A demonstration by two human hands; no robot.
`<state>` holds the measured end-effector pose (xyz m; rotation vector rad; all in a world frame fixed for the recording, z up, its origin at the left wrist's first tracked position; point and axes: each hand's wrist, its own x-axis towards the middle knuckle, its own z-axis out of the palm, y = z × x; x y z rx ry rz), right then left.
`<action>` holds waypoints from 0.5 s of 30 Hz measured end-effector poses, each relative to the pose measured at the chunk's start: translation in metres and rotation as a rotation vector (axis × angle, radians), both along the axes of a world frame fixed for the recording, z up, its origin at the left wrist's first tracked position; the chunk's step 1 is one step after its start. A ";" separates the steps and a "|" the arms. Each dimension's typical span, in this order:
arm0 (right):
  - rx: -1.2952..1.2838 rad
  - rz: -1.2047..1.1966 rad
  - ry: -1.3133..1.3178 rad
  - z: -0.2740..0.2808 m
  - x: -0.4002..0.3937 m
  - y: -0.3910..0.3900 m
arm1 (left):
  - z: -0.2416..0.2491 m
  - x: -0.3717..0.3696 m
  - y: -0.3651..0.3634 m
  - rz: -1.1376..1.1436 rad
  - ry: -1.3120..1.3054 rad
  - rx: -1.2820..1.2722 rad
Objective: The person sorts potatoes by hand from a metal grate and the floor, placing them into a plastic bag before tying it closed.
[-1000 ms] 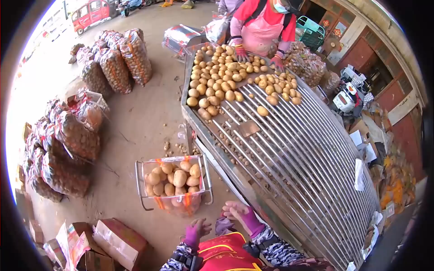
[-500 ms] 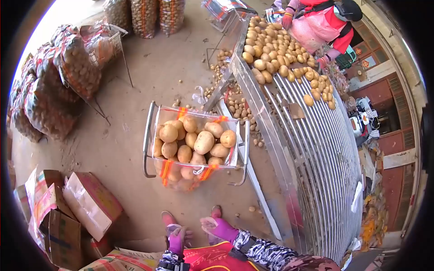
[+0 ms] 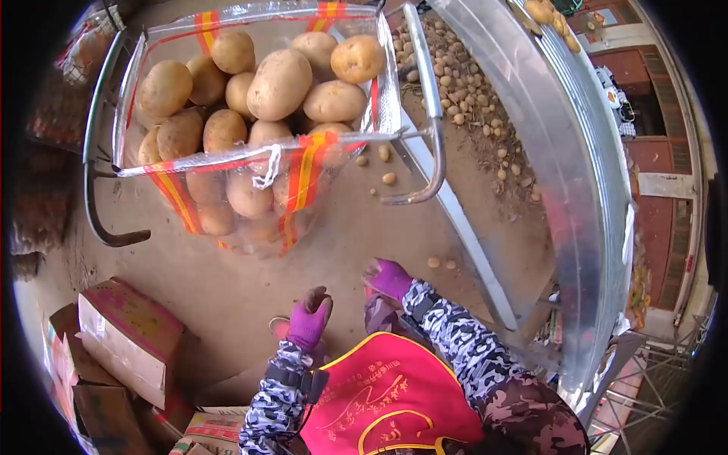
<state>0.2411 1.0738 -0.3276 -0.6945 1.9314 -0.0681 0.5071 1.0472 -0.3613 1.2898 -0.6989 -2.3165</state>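
Now the view sits much lower and closer than half a second ago: the metal sorting table (image 3: 584, 174), which earlier stretched away with its bars, its heap of potatoes and a co-worker at the far end, shows only as a curved shiny edge along the right side. The mesh sack (image 3: 250, 144) held open in its tubular metal frame (image 3: 425, 91) has grown from a mid-frame object to fill the top of the picture — clear netting with red and yellow bands, packed with large potatoes (image 3: 279, 82) up to the rim. It hangs above bare ground, just in front of both hands. Behind the frame, small loose potatoes (image 3: 462, 98) lie scattered on the ground under the table edge, as before. At lower left the cardboard boxes (image 3: 125, 345) sit in roughly the same spot, though nearer the view.

The left hand (image 3: 309, 317), in a purple glove, is raised with fingers loosely curled and holds nothing; earlier it sat lower, by the apron. The right hand (image 3: 387, 278), also gloved, points toward the sack with its fingers partly bent and empty — it has pushed forward from its earlier place, yet remains clear of the netting. A red apron (image 3: 387, 394) covers the lower middle.
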 end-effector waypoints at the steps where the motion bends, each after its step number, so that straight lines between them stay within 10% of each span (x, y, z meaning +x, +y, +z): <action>1: -0.015 0.047 0.031 -0.022 -0.015 0.004 | -0.007 -0.002 -0.013 -0.010 0.017 -0.082; 9: -0.083 0.213 0.431 -0.106 -0.124 0.026 | -0.039 -0.060 -0.102 -0.458 -0.151 -0.915; 15: -0.156 0.444 0.573 -0.151 -0.162 0.126 | -0.068 -0.124 -0.111 -0.539 -0.165 -0.922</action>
